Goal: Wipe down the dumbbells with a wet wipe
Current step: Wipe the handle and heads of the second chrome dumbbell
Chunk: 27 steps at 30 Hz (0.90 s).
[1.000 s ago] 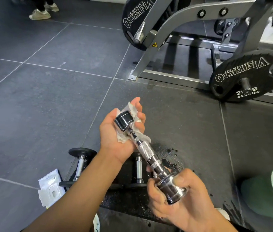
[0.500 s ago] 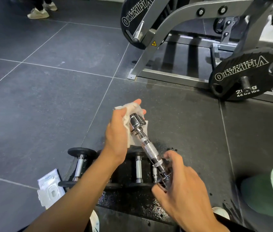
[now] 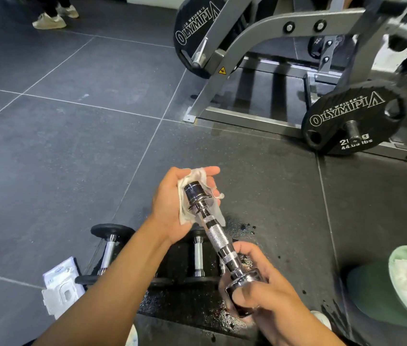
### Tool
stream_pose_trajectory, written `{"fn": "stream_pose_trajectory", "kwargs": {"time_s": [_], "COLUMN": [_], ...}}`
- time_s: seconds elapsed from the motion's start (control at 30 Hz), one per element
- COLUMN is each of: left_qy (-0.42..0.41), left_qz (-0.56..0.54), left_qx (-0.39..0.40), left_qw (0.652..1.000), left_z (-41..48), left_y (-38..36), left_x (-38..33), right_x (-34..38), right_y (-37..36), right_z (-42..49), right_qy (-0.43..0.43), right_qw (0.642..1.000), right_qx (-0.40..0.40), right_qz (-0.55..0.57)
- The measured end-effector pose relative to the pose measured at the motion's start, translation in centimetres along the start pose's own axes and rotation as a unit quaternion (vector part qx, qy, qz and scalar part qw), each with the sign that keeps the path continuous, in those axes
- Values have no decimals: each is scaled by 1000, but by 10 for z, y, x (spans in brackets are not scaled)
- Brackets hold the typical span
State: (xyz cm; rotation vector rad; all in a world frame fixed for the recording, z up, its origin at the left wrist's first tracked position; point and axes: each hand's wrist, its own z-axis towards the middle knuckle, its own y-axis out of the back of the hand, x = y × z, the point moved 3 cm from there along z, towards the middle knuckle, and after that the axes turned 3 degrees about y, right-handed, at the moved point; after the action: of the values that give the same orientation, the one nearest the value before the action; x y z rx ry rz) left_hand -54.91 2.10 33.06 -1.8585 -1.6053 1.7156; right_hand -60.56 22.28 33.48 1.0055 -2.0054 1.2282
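Nearest, the right hand (image 3: 260, 298) is curled round the near head of a chrome dumbbell (image 3: 216, 233), fingers wrapped over the weight and gripping it firmly. The dumbbell is held in the air above the floor (image 3: 72, 158), its knurled handle slanting up and away to the left. At its far end the left hand (image 3: 172, 203) cups the other head through a wet wipe (image 3: 196, 174) – the wipe lies between palm and metal, with the fingers partly curled round it and the index finger straighter above. Beneath the hands, black dumbbells (image 3: 112, 231) lie side by side on a dark mat that is spattered with water. Just to their left a white wipe packet (image 3: 60, 290) lies flat on the tiles. Towards the floor's right edge sits a pale green bowl (image 3: 394, 270) with something white and crumpled in it – what it is cannot be told. Further off stands a grey machine frame (image 3: 247, 41) carrying a black weight plate (image 3: 342, 126) on its right peg and a second plate (image 3: 197, 33) behind. At the far left corner, a pair of light shoes (image 3: 49, 22) stands on the tiles.
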Motion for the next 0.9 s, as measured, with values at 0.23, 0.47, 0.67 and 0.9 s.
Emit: {"fn": "stream_pose_trajectory", "kwargs": {"time_s": [0.23,0.47,0.67,0.9], "left_qy": [10,94,192,274], "left_qz": [284,367,444,310], "left_qx": [26,45,22,53], "left_qw": [958,924,875,909], "left_z": [-10,-14,-18,-27], "left_y": [1,7,14,15], "left_x": [-5,-1,2,2], "right_x": [5,12,4,4], "right_y": [7,3,11,23], "right_z": [-15,-26,-23,-27], "right_qy": [-32,-5,115,148], "right_qw": [993,895,655,654], "right_qx": [83,-88,-46,-61], "right_qz": [83,-438,-745,-740]}}
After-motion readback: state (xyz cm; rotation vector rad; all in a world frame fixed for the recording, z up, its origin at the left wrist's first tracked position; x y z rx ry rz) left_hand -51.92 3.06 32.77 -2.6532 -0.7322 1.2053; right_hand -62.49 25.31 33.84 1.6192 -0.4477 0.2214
